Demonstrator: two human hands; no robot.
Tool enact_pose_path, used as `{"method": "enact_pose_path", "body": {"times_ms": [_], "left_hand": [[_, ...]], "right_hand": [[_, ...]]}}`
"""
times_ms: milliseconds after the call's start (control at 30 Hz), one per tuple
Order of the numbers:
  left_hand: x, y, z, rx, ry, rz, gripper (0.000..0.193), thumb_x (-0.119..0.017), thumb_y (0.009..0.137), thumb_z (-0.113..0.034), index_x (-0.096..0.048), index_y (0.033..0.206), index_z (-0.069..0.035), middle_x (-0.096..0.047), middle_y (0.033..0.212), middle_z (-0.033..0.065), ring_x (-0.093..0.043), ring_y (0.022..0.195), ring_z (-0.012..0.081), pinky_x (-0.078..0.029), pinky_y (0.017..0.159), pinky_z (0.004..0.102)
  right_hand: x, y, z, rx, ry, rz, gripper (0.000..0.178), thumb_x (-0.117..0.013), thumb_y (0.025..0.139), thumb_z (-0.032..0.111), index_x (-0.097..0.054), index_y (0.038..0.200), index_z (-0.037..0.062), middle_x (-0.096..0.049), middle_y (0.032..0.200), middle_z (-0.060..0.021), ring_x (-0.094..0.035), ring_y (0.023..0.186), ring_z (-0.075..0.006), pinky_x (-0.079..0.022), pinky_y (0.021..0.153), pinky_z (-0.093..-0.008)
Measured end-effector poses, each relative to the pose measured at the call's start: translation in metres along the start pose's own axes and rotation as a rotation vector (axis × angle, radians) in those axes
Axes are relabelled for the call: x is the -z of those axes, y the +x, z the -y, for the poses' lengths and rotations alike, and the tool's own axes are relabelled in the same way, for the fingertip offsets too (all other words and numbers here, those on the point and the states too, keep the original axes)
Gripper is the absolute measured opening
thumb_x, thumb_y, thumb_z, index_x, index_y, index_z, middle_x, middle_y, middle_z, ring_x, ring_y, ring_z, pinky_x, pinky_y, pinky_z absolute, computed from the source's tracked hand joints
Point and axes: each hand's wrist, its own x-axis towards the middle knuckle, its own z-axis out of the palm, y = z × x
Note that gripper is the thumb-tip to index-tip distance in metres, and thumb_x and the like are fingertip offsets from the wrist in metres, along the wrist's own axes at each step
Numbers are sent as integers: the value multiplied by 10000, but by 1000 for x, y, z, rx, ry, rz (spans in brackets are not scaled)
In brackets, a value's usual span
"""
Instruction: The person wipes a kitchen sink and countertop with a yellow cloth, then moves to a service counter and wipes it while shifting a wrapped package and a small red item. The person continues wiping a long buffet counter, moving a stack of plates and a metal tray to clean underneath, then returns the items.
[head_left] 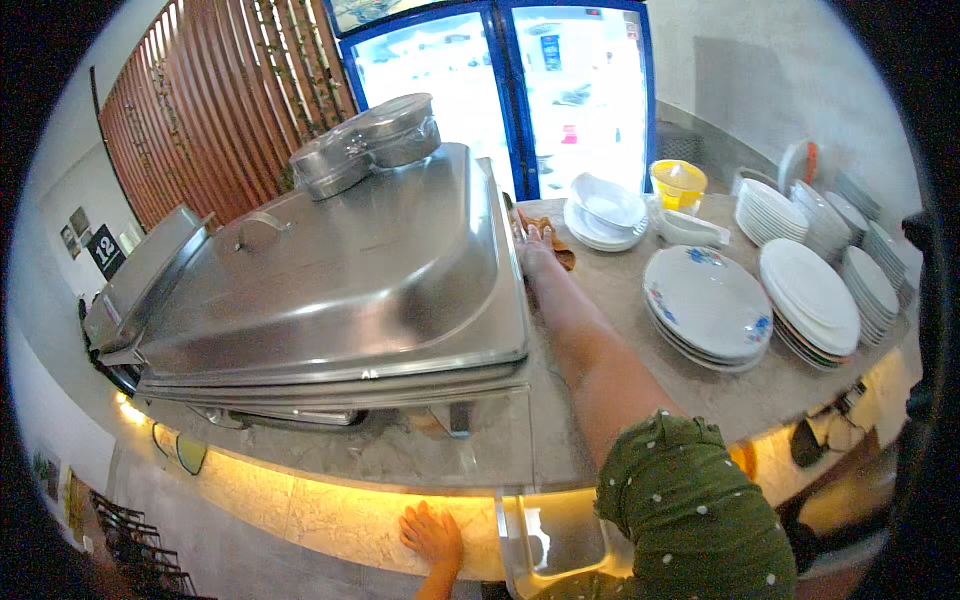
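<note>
My right arm, in a green dotted sleeve, stretches far along the stone counter [570, 400]. At its end my right hand [537, 250] is closed on an orange-brown cloth [562, 252], pressed to the counter beside a large steel chafing dish [380, 300]. Part of the cloth is hidden beneath the hand. Low in the view, my left hand [432, 537] has its fingers apart and nothing in them. It is in front of the lit marble face [345, 510] below the counter. A rectangular steel pan [575, 530] is to its right, partly covered by my sleeve.
Round steel containers [365, 145] stand on the chafing dish's lid. Right of my arm are flowered plates [708, 300], white plates [810, 290], white bowls [608, 200] and a yellow tub [678, 185]. A blue-framed glass-door fridge [515, 100] stands behind.
</note>
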Motion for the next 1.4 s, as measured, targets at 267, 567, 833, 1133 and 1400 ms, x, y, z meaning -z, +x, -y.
{"method": "enact_pose_path", "body": {"times_ms": [267, 567, 833, 1133, 1400], "left_hand": [[-4, 0, 2, 5, -20, -28, 559, -568, 909, -394, -465, 1372, -98, -381, 1473, 201, -292, 1384, 426, -216, 1109, 593], [5, -3, 3, 23, -24, 28, 557, -545, 928, -436, -478, 1374, -110, -399, 1465, 185, -324, 1369, 405, -251, 1092, 581], [-3, -2, 8, 16, 20, 5, 552, -560, 923, -468, -492, 1374, -158, -397, 1478, 146, -352, 1364, 383, -297, 1077, 564], [-2, -4, 14, -33, 5, 15, 553, -564, 922, -452, -485, 1385, -160, -398, 1481, 162, -333, 1376, 382, -277, 1088, 565], [12, -3, 5, 9, -47, 66, 563, -560, 923, -432, -474, 1400, -146, -386, 1487, 172, -320, 1380, 397, -256, 1100, 572]], "right_hand": [[15, -141, -9, -104, 82, 35, 657, -330, 958, 590, -215, 1546, 320, -121, 1635, -15, -88, 1501, -309, -8, 1144, -660], [21, -324, 18, 41, 61, -8, 741, -354, 916, 669, -270, 1537, 274, -165, 1623, -77, -146, 1485, -339, -44, 1143, -663], [6, -419, -33, 350, 274, -376, 453, -537, 839, 240, -619, 1261, 97, -547, 1375, -148, -487, 1282, -339, -354, 1098, -483], [0, -502, -156, 229, 335, -738, 407, -475, 658, -16, -669, 1014, 18, -657, 1137, -177, -581, 1134, -353, -423, 1037, -448], [-29, -508, -197, -188, 187, -1076, 360, -485, 769, 35, -614, 1104, 15, -608, 1196, -193, -510, 1172, -402, -351, 1069, -483]]}}
